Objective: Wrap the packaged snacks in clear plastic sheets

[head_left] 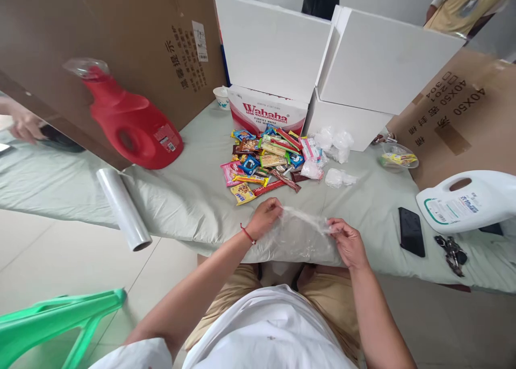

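Note:
A clear plastic bag (pixel 300 237) is stretched between my two hands over the table's front edge. My left hand (pixel 264 218) pinches its upper left corner; a red string bracelet circles that wrist. At the upper right corner, my right hand (pixel 347 243) grips the bag between thumb and fingers. Beyond the bag lies a heap of wrapped snacks (pixel 266 162) in many colours. Right of the heap are crumpled clear plastic bags (pixel 338 143), with another small crumpled bag (pixel 338 178) nearer to me.
Behind the heap stand a Wahaha carton (pixel 268 111) and white boxes (pixel 278 46). At left are a red jug (pixel 133 127) and a plastic film roll (pixel 123 210). A phone (pixel 411 232), keys (pixel 452 255) and a white detergent bottle (pixel 467 202) lie right. A green stool (pixel 60 320) stands below left.

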{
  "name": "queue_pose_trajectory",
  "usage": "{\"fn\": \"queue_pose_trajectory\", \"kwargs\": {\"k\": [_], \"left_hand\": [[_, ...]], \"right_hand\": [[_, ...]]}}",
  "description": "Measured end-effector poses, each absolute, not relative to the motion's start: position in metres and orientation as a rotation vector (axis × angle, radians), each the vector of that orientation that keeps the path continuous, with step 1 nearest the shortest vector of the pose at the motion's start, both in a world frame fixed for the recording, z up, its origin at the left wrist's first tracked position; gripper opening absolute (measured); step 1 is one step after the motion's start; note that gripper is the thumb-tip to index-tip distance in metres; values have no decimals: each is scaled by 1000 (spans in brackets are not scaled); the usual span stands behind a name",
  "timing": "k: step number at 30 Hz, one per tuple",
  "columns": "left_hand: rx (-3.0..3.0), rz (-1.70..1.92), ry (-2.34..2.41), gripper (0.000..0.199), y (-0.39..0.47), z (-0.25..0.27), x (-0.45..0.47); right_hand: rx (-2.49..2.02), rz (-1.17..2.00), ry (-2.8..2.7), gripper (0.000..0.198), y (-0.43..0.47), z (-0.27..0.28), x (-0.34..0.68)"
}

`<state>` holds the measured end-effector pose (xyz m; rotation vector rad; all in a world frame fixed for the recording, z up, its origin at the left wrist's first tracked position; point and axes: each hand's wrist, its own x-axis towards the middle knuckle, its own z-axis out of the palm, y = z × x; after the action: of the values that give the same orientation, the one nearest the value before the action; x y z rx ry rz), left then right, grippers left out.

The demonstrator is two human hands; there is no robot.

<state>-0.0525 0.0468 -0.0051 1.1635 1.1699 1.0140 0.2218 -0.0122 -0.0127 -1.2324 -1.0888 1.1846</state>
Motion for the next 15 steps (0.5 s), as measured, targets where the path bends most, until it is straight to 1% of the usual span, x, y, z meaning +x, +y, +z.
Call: {"fn": "queue_pose_trajectory", "kwargs": {"k": [5, 8, 12, 15], "left_hand": [[1037, 1082, 1273, 19, 38, -10, -47], [1023, 1073, 1283, 20, 31, -8, -44], [1088, 1020, 1233, 28, 22, -2, -46], [1150, 1014, 1235, 38, 14, 2, -46]], "right_hand": [[-1364, 1158, -965, 25, -19, -28, 236], [-1429, 1090, -915, 29, -19, -29, 239], [-1505, 840, -838, 41, -21, -20, 246], [-1575, 657, -927, 47, -32, -5, 246]]}}
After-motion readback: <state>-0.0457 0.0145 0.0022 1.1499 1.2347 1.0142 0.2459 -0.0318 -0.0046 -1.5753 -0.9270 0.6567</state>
